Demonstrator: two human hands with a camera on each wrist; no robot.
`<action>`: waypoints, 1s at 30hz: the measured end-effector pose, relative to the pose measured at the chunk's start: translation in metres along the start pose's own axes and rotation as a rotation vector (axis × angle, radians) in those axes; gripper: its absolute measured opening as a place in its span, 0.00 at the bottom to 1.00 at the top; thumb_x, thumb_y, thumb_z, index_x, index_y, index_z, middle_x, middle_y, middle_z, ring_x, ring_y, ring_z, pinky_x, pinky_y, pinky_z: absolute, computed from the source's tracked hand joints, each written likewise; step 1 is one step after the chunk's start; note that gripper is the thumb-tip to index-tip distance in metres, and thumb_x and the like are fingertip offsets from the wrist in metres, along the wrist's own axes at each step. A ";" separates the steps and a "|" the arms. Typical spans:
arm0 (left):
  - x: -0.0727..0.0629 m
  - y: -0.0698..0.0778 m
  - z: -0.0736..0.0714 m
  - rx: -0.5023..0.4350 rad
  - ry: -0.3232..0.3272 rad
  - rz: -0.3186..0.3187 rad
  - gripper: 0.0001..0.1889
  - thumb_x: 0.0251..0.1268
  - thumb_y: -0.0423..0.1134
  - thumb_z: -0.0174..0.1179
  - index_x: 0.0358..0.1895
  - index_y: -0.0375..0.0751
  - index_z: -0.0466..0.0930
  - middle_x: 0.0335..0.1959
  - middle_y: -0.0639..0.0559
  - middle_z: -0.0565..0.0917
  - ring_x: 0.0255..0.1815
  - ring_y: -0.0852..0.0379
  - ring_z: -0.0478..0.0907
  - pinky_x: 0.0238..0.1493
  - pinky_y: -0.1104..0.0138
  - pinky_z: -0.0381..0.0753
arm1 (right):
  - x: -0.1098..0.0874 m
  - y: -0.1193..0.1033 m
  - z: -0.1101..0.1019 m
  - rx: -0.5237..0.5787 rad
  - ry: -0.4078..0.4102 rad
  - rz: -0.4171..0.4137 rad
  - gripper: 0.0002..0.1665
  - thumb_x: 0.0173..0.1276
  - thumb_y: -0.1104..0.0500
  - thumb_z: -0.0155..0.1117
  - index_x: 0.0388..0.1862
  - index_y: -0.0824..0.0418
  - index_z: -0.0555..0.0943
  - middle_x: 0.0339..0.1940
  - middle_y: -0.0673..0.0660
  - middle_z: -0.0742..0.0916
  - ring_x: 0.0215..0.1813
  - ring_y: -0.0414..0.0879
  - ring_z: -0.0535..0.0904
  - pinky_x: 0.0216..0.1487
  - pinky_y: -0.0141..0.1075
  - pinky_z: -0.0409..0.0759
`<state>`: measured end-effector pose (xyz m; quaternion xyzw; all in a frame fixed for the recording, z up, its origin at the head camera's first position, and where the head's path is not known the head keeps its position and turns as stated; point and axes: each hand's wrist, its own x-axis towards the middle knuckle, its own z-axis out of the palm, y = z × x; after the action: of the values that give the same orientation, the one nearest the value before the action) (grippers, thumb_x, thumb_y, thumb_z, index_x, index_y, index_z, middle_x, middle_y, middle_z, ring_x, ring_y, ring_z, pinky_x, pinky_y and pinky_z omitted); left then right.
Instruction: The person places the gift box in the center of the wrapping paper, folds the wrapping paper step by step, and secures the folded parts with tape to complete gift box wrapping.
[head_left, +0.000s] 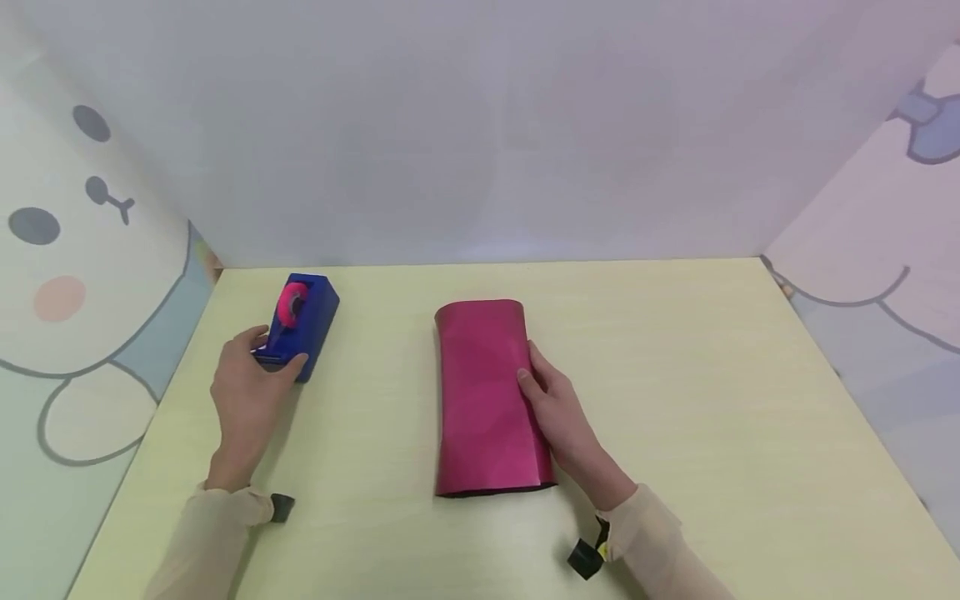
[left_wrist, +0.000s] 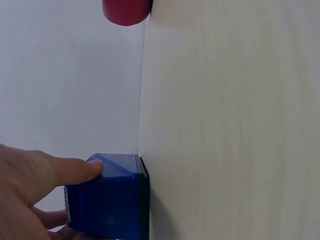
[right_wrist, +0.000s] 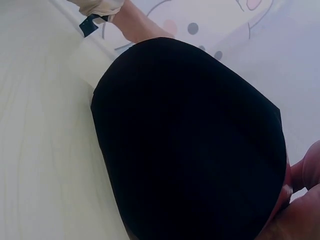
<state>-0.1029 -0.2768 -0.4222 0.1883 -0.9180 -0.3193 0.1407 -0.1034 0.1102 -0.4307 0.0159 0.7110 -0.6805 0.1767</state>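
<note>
A blue tape dispenser (head_left: 321,312) with a bright pink tape roll (head_left: 292,305) sits at the table's far left. My left hand (head_left: 251,387) pinches its front end, thumb on the near right side and fingers around the left. In the left wrist view the thumb presses the dispenser's blue side (left_wrist: 112,205), close to the toothed cutter. A magenta tube of sheet material (head_left: 487,400), flattened and dark inside (right_wrist: 185,145), lies mid-table. My right hand (head_left: 558,408) holds its right edge, thumb on top. Some right fingers are hidden behind the tube.
The pale wood-grain table (head_left: 712,375) runs back to a plain whitish wall (head_left: 487,133). Panels with cartoon animals (head_left: 67,250) stand along the left and right sides. Small black wrist cameras (head_left: 585,558) hang at both cuffs.
</note>
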 end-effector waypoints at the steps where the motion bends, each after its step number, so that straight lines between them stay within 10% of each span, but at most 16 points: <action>1: -0.002 0.003 0.002 0.001 -0.006 0.007 0.36 0.65 0.42 0.72 0.73 0.31 0.69 0.66 0.29 0.77 0.67 0.31 0.74 0.64 0.38 0.72 | 0.000 0.000 0.000 0.000 0.001 -0.002 0.37 0.87 0.56 0.45 0.88 0.51 0.47 0.88 0.49 0.56 0.86 0.48 0.54 0.83 0.52 0.59; 15: -0.029 0.051 0.016 -0.017 -0.239 0.094 0.27 0.77 0.50 0.61 0.62 0.27 0.79 0.62 0.30 0.73 0.53 0.37 0.79 0.51 0.47 0.82 | -0.001 -0.005 0.000 -0.045 0.031 0.008 0.40 0.87 0.56 0.44 0.88 0.59 0.41 0.89 0.54 0.51 0.89 0.49 0.45 0.87 0.51 0.50; 20: -0.022 0.051 0.010 -0.101 -0.311 0.070 0.29 0.85 0.52 0.45 0.60 0.26 0.81 0.63 0.30 0.73 0.61 0.34 0.76 0.58 0.43 0.79 | -0.003 -0.007 -0.001 -0.036 0.035 0.015 0.40 0.87 0.57 0.45 0.87 0.61 0.41 0.89 0.56 0.52 0.89 0.49 0.46 0.86 0.50 0.51; 30: -0.017 0.053 0.007 -0.057 -0.337 0.043 0.21 0.82 0.45 0.53 0.60 0.28 0.81 0.67 0.28 0.73 0.62 0.31 0.81 0.60 0.41 0.80 | -0.003 -0.002 0.007 -0.065 0.066 -0.009 0.39 0.86 0.55 0.46 0.87 0.59 0.46 0.88 0.56 0.58 0.87 0.52 0.55 0.84 0.53 0.58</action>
<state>-0.1046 -0.2272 -0.3962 0.1084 -0.9230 -0.3692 -0.0032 -0.0993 0.1041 -0.4277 0.0295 0.7383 -0.6568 0.1507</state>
